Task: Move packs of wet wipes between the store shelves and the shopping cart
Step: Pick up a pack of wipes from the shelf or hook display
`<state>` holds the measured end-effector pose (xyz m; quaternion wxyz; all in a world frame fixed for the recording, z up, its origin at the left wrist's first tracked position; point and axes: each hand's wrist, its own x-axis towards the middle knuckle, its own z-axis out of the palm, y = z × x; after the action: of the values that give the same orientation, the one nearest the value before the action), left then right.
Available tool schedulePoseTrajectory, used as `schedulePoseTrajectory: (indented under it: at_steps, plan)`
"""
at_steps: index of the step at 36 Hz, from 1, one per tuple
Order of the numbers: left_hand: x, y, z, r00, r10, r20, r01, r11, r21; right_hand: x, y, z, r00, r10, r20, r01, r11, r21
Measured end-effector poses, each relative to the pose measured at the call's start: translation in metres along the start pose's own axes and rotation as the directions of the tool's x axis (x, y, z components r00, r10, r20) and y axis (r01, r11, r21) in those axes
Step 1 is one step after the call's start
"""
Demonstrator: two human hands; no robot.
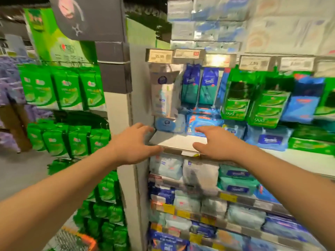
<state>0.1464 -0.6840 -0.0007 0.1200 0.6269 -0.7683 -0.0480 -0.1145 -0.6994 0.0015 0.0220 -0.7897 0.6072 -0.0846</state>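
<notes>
Single head-worn wide-angle view, facing forward and slightly down, close to store shelves (181,142)

White store shelf (178,142) with bare front strip, light blue wipes pack (167,124) and bright blue wipes pack (204,124) lying on it, dark-labelled blue pack (268,140) further right

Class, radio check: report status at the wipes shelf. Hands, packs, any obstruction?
Left hand open, empty, at shelf edge. Right hand open, fingers reaching the blue wipes pack. Nothing blocking. Cart low left.
</notes>
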Motion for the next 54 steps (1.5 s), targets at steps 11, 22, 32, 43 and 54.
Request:
schedulePoseTrajectory:
  at_steps: [11,22,32,43,54]
  plan:
    - [0.064,0.083,0.027,0.988,0.138,0.072,-0.131,0.987,-0.094,-0.024,0.111,-0.009,0.981,0.193,-0.001,-0.193,0.981,0.033]
    - [0.146,0.11,0.048,0.962,0.269,0.049,-0.261,0.957,-0.129,0.005,0.146,-0.006,0.96,0.274,-0.052,-0.272,0.961,0.039]
    - [0.226,0.121,0.059,0.932,0.36,0.036,-0.341,0.907,-0.248,0.063,0.145,-0.019,0.887,0.372,-0.273,-0.317,0.921,0.225]
    - [0.278,0.159,0.092,0.977,0.213,0.005,-0.165,0.773,-0.613,0.108,0.159,-0.015,0.76,0.572,-0.307,-0.35,0.76,0.548]
    - [0.299,0.207,0.117,0.984,0.177,0.01,-0.077,0.479,-0.875,0.125,0.165,0.009,0.671,0.686,-0.28,-0.23,0.552,0.801]
